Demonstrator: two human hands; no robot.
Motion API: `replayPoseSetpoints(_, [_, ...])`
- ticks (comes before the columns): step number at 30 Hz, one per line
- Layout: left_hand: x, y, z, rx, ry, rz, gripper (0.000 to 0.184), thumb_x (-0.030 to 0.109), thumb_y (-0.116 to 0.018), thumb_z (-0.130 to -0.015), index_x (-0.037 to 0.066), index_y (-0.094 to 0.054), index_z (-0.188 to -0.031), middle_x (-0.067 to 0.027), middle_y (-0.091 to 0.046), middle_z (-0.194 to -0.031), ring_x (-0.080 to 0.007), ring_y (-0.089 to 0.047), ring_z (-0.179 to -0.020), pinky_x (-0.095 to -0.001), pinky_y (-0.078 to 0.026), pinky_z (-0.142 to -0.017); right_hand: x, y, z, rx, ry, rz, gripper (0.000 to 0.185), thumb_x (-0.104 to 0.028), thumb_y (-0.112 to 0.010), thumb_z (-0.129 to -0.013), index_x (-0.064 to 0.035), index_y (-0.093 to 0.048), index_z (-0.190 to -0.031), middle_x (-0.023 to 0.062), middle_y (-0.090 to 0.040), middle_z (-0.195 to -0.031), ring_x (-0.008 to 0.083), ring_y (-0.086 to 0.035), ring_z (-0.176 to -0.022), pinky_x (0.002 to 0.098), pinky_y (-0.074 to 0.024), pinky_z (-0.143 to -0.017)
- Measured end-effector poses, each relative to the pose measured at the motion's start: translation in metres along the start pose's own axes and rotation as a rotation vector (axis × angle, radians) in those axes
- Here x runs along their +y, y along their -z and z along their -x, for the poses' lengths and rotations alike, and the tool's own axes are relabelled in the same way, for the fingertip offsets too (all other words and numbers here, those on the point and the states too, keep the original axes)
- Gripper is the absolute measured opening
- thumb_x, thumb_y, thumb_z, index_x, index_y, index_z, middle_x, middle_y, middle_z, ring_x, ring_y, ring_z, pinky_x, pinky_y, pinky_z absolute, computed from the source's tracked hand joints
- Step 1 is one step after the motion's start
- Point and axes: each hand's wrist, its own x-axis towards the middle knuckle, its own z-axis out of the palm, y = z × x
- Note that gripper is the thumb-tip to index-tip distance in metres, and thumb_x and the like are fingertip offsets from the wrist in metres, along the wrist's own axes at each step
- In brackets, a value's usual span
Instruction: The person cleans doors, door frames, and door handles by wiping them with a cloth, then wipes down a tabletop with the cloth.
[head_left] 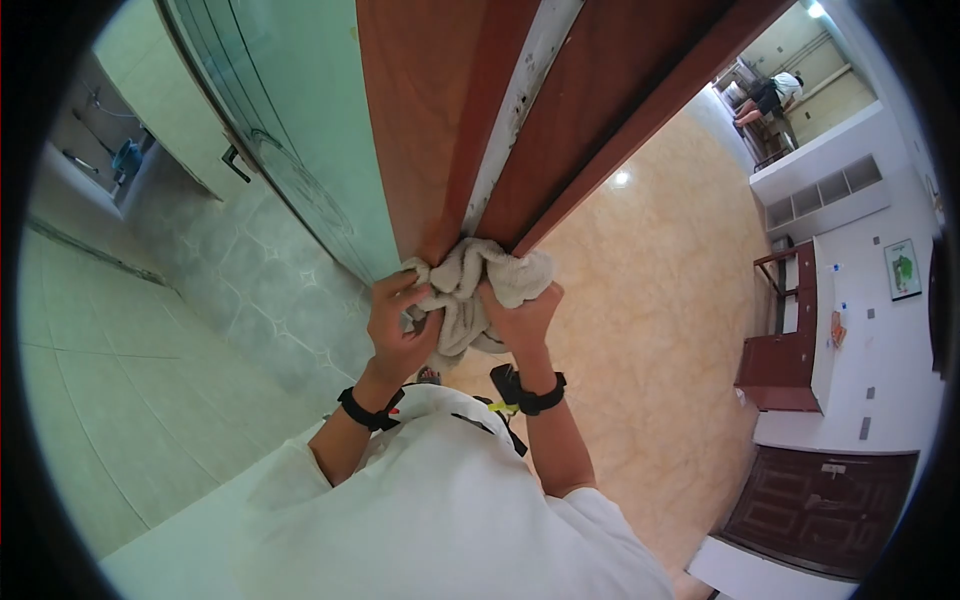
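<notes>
A crumpled grey-beige cloth point(462, 290) is bunched between my two hands, against the lower visible part of a reddish-brown wooden door frame point(425, 120). My left hand point(402, 325) grips the cloth's left side, its fingers curled beside the frosted glass door. On the other side, my right hand point(525, 318) is closed on the cloth, near the frame's right edge. Folds of the cloth hide some fingertips. A whitish strip point(515, 110) with dark marks runs up the frame above the cloth. Black bands circle both wrists.
Left of me stands a frosted glass door point(300, 130) with a dark handle point(236, 163), over grey floor tiles. To the right lies a glossy beige floor point(640, 300). Farther off are a reddish-brown cabinet point(785, 370), a dark door point(820, 510) and another person point(772, 97) bending over.
</notes>
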Motion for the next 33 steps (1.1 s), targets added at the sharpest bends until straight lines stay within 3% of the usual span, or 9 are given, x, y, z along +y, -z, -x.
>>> replayPoseSetpoints(3, [0.024, 0.006, -0.029, -0.014, -0.083, -0.020, 0.044, -0.007, -0.075, -0.069, 0.004, -0.063, -0.110, -0.0173, -0.064, -0.116, -0.0353, -0.064, -0.106, -0.0392, -0.052, -0.089, -0.011, 0.003, -0.014, -0.017, 0.163, 0.041, 0.026, -0.007, -0.082, -0.065, -0.0011, -0.072, -0.089, 0.0079, -0.074, -0.086, 0.0177, -0.072, -0.078, 0.0302, -0.0550, -0.074])
replayPoseSetpoints(7, [0.034, -0.006, -0.023, -0.110, -0.028, -0.005, 0.046, -0.008, -0.071, -0.069, 0.004, -0.063, -0.113, -0.0179, -0.067, -0.113, -0.0364, -0.064, -0.102, -0.0404, -0.051, -0.090, -0.025, 0.009, -0.016, -0.054, 0.061, -0.033, 0.022, -0.007, -0.081, -0.065, -0.0031, -0.073, -0.085, 0.0076, -0.074, -0.084, 0.0202, -0.072, -0.076, 0.0304, -0.0554, -0.072])
replayPoseSetpoints(12, [0.009, -0.026, 0.026, -0.325, 0.442, 0.141, 0.047, -0.008, -0.056, -0.086, -0.001, -0.046, -0.132, -0.0220, -0.063, -0.105, -0.0233, -0.066, -0.089, -0.0310, -0.052, -0.073, 0.021, 0.007, 0.004, -0.208, -0.261, -0.244, 0.024, -0.007, -0.080, -0.066, -0.0040, -0.074, -0.089, 0.0109, -0.073, -0.085, 0.0241, -0.073, -0.080, 0.0311, -0.0554, -0.073])
replayPoseSetpoints(14, [0.007, -0.026, 0.033, -0.325, 0.396, 0.104, 0.045, -0.007, -0.056, -0.087, -0.002, -0.047, -0.131, -0.0208, -0.062, -0.109, -0.0241, -0.065, -0.091, -0.0319, -0.052, -0.076, 0.032, 0.011, 0.006, -0.311, -0.348, -0.291, 0.029, -0.008, -0.079, -0.065, -0.0032, -0.072, -0.092, 0.0131, -0.073, -0.086, 0.0290, -0.072, -0.081, 0.0326, -0.0548, -0.074])
replayPoseSetpoints(17, [0.014, -0.022, 0.036, -0.254, 0.300, 0.119, 0.047, -0.003, -0.055, -0.091, -0.003, -0.038, -0.135, -0.0213, -0.050, -0.128, -0.0265, -0.058, -0.111, -0.0362, -0.048, -0.092, -0.001, 0.025, -0.023, -0.341, -0.099, -0.270, 0.028, -0.002, -0.076, -0.066, -0.0013, -0.070, -0.094, 0.0078, -0.073, -0.089, 0.0148, -0.069, -0.085, 0.0305, -0.0536, -0.076])
replayPoseSetpoints(23, [0.029, -0.073, 0.021, -0.018, -0.004, 0.101, 0.048, 0.006, -0.055, -0.097, -0.002, -0.028, -0.136, -0.0238, -0.038, -0.137, -0.0303, -0.046, -0.126, -0.0413, -0.039, -0.105, 0.002, 0.025, -0.056, -0.304, 0.039, -0.421, 0.026, -0.006, -0.069, -0.070, -0.0020, -0.070, -0.095, 0.0144, -0.071, -0.085, 0.0300, -0.069, -0.076, 0.0368, -0.0530, -0.072])
replayPoseSetpoints(27, [0.018, -0.094, 0.060, -0.048, 0.350, -0.008, 0.041, 0.001, -0.050, -0.094, 0.000, -0.033, -0.131, -0.0218, -0.038, -0.137, -0.0302, -0.044, -0.126, -0.0421, -0.035, -0.108, 0.079, 0.021, -0.018, -0.586, -0.279, -0.145, 0.023, -0.020, -0.063, -0.082, 0.0008, -0.068, -0.090, 0.0224, -0.070, -0.087, 0.0414, -0.066, -0.081, 0.0438, -0.0528, -0.076])
replayPoseSetpoints(31, [0.011, -0.112, 0.092, -0.306, 0.962, 0.074, 0.029, 0.002, -0.052, -0.090, 0.002, -0.041, -0.117, -0.0125, -0.047, -0.113, -0.0199, -0.047, -0.105, -0.0327, -0.038, -0.097, 0.128, 0.062, 0.029, -0.809, -0.394, 0.152, 0.036, -0.033, -0.061, -0.088, 0.0010, -0.063, -0.100, 0.0281, -0.067, -0.096, 0.0443, -0.064, -0.092, 0.0478, -0.0511, -0.080])
replayPoseSetpoints(33, [0.015, -0.133, 0.101, -0.433, 0.913, 0.087, 0.023, 0.002, -0.051, -0.091, 0.004, -0.044, -0.113, -0.0070, -0.048, -0.105, -0.0146, -0.047, -0.097, -0.0280, -0.041, -0.088, 0.150, 0.104, 0.042, -0.740, -0.397, 0.128, 0.044, -0.039, -0.062, -0.089, 0.0001, -0.058, -0.108, 0.0298, -0.066, -0.100, 0.0446, -0.063, -0.097, 0.0485, -0.0502, -0.081])
